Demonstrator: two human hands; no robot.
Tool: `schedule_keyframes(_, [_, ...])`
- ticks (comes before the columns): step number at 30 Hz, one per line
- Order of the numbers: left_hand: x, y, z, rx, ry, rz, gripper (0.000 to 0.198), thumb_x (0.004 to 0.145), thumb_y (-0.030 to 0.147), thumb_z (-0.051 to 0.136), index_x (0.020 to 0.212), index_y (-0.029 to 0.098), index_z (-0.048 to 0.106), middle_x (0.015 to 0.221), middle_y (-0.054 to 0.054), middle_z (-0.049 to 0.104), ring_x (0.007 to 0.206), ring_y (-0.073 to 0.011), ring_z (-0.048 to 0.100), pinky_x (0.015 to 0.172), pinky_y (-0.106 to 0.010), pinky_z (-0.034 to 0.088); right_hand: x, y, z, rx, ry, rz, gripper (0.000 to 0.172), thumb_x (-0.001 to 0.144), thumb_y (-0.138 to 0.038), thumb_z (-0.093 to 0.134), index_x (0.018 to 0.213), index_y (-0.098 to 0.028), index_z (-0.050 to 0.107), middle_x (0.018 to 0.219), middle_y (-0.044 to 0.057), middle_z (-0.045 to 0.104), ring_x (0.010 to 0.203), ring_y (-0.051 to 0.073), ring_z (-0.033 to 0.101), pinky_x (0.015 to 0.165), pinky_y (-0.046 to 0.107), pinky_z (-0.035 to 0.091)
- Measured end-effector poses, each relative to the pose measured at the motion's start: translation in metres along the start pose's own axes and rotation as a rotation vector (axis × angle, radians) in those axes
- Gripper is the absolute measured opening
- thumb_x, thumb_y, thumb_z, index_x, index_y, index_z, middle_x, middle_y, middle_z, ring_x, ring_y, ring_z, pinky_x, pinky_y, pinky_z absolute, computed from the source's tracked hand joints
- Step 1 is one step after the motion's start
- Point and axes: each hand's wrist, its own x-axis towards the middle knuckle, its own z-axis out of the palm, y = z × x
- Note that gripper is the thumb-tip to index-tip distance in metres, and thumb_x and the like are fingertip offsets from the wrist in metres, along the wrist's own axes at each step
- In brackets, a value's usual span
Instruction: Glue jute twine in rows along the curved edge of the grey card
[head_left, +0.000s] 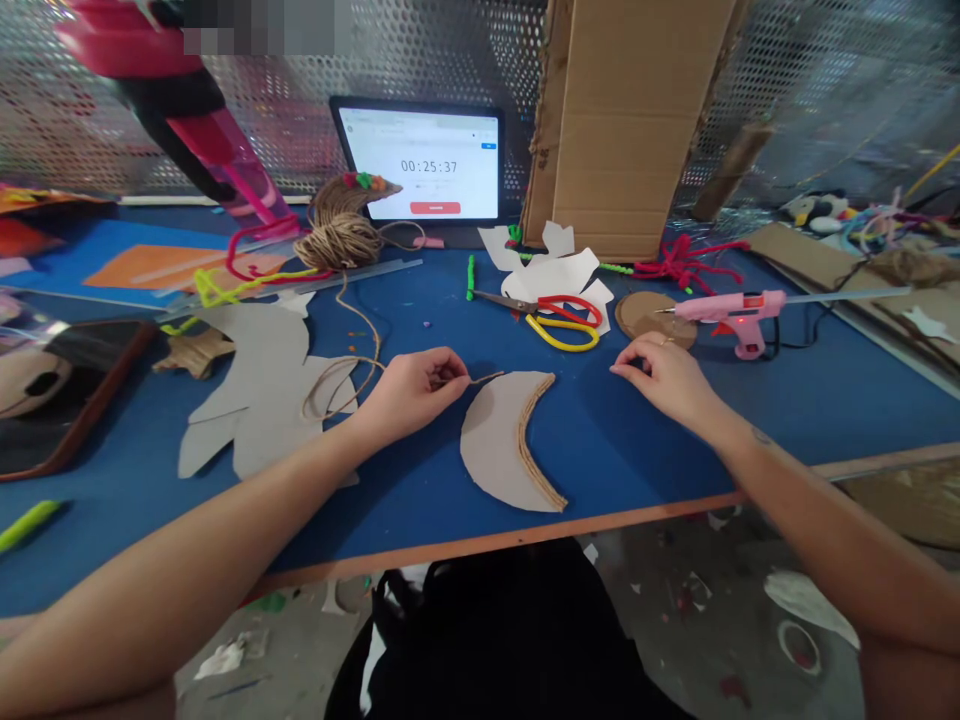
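My left hand (412,392) pinches a strand of jute twine (352,330) that trails back to a twine ball (337,240) at the far side of the blue table. The strand's free end pokes out towards a grey cardboard crescent (495,445), whose curved edge carries a band of coiled twine (538,440). My right hand (664,378) rests to the right of the crescent, holding nothing. Beyond it lie a round cardboard disc (651,318) and a pink hot glue gun (731,315). Red-and-yellow-handled scissors (562,325) lie above the crescent.
A large grey cardboard cutout (262,390) lies left of my left hand. White paper scraps (551,275), red pipe cleaners (682,262) and a tablet showing a timer (420,160) sit behind. Upright corrugated cardboard (626,120) stands at the back. The table's orange front edge (495,535) runs below.
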Motion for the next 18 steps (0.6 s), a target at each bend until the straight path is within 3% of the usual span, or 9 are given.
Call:
schedule_keyframes(7, [0.000,-0.001,0.001,-0.005,-0.006,0.011,0.019,0.080,0.035,0.055,0.080,0.017,0.061,0.065,0.002,0.060,0.053,-0.0074,0.050,0.051,-0.018,0.039,0.009,0.000,-0.005,0.199,0.065,0.030,0.030,0.076,-0.049,0.058,0.070,-0.020,0.058,0.077,0.006,0.060,0.068,0.018,0.051,0.067,0.035,0.040])
schedule_keyframes(12, [0.000,-0.001,0.001,-0.006,-0.007,0.011,0.020,0.080,0.036,0.055,0.080,0.017,0.061,0.065,0.002,0.060,0.053,-0.0079,0.050,0.051,-0.018,0.039,0.021,-0.009,-0.011,0.465,0.039,0.065,0.031,0.086,-0.051,0.041,0.079,-0.021,0.049,0.090,0.007,0.064,0.059,0.012,0.048,0.053,0.028,0.040])
schedule_keyframes(15, [0.000,0.000,0.001,0.002,-0.005,0.009,0.019,0.080,0.035,0.055,0.080,0.017,0.061,0.065,0.002,0.060,0.052,-0.0077,0.050,0.050,-0.018,0.039,0.029,-0.015,-0.014,0.552,0.036,0.064,0.028,0.088,-0.048,0.039,0.078,-0.022,0.043,0.079,0.005,0.061,0.059,0.012,0.049,0.053,0.028,0.041])
schedule_keyframes(18, [-0.001,0.000,0.000,0.008,-0.006,0.008,0.019,0.080,0.034,0.055,0.080,0.017,0.061,0.065,0.002,0.060,0.052,-0.0075,0.049,0.049,-0.018,0.038,0.021,-0.019,-0.033,0.556,0.063,0.046,0.027,0.088,-0.045,0.042,0.073,-0.023,0.042,0.065,0.001,0.052,0.055,0.011,0.045,0.050,0.027,0.038])
